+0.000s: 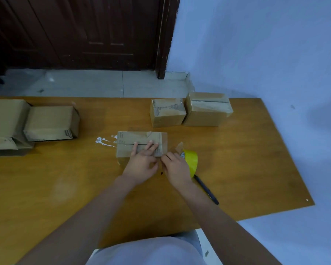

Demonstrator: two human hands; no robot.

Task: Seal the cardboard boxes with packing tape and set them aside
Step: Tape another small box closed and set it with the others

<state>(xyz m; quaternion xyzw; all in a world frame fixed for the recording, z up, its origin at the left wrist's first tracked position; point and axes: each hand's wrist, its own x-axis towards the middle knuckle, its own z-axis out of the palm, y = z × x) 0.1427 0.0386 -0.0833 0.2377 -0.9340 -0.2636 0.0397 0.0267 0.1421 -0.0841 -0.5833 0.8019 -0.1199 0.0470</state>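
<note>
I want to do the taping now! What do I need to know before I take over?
Left hand: fingers flat on top of the middle box, pressing tape near its seam.
Right hand: holds the yellow tape roll beside that box; a strip runs from the roll to the box.
Done, it seems: two taped boxes at the far right.
Left: finish this seam, free the tape, set the box aside. The boxes on the left may still need tape; I cannot tell.
A pen lies near the roll.

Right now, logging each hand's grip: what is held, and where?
The left hand presses flat on top of the small brown cardboard box, near its seam. The right hand grips the yellow tape roll at its near side.
</note>
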